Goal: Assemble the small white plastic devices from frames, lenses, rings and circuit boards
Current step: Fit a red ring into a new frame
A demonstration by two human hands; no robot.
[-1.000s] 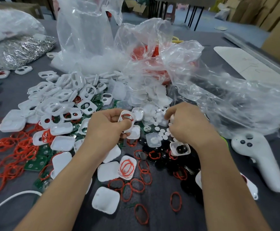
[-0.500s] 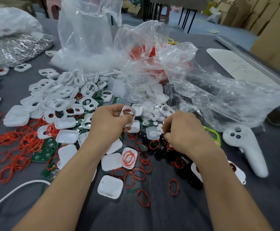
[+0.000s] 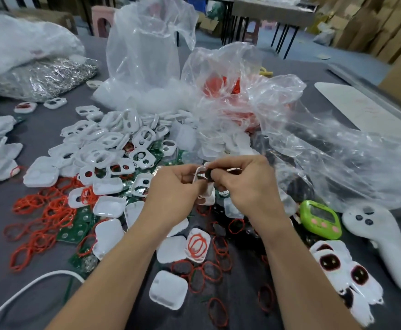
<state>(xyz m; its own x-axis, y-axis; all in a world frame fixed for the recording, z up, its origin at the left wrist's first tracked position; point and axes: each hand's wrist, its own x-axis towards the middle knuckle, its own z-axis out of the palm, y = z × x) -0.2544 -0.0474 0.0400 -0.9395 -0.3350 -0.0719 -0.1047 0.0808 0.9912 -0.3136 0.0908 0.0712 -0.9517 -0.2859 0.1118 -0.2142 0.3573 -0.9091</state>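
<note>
My left hand (image 3: 174,190) grips a small white frame (image 3: 198,175) above the middle of the grey table. My right hand (image 3: 247,186) pinches a small black lens (image 3: 209,175) and holds it against that frame. The two hands meet, fingers curled. A heap of white frames (image 3: 109,148) lies to the left, with green circuit boards (image 3: 74,231) under and beside it. Red rings (image 3: 42,217) are scattered at the left and below my hands. White back covers (image 3: 168,292) lie near my forearms.
Crumpled clear plastic bags (image 3: 314,144) fill the back and right. A green timer (image 3: 320,219) and a white controller (image 3: 380,244) lie at the right. Finished white devices (image 3: 337,265) sit at the lower right. A silver foil bag (image 3: 44,77) and a white cable (image 3: 25,289) are at the left.
My right hand left the pile of small parts on the table and rose to the frame, now pinching a black lens against it. My left hand kept hold of the frame.
</note>
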